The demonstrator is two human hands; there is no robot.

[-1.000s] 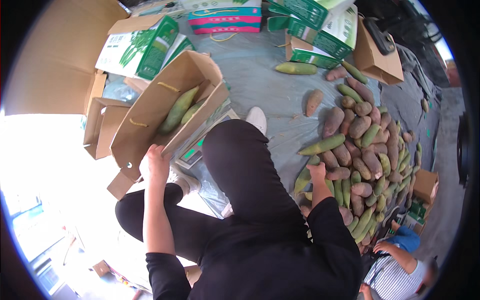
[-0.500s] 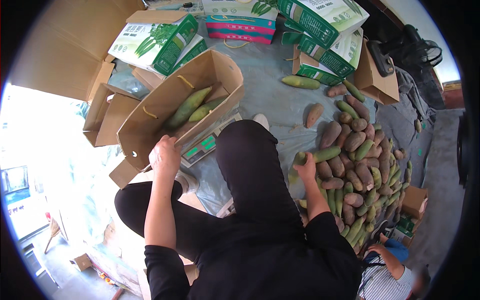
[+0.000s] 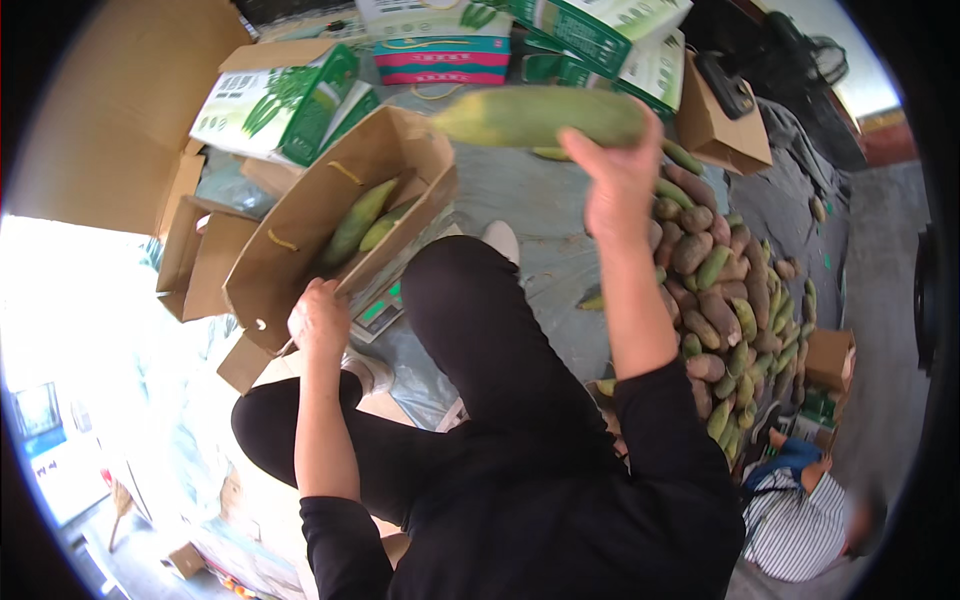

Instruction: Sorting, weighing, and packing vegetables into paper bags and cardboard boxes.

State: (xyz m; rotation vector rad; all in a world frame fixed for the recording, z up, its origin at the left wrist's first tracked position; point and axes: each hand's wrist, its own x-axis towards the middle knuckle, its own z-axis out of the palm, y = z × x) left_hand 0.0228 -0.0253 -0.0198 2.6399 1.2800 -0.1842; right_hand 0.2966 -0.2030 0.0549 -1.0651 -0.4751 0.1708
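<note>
Raised in the air over the ground sheet is a long, pale-tipped green radish (image 3: 530, 117), its thick end gripped in my right hand (image 3: 622, 175). My left hand (image 3: 320, 315) is closed on the near edge of an open cardboard box (image 3: 262, 285). Two green radishes (image 3: 362, 218) lie inside that box, and it has yellow cord handles on its inner wall. The box rests on a scale (image 3: 380, 312) with a lit green display, partly hidden beneath it.
A large heap of green and reddish-brown radishes (image 3: 725, 300) spreads to my right. Printed green-and-white cartons (image 3: 270, 105) and a pink-and-blue box (image 3: 440, 62) stand at the back. A black fan (image 3: 795, 60) is far right. Another person (image 3: 800, 520) sits at the lower right.
My right hand has lifted a green radish from the heap's left edge and carried it up and away from me. My left hand stays at the box edge. The whole view has shifted slightly.
</note>
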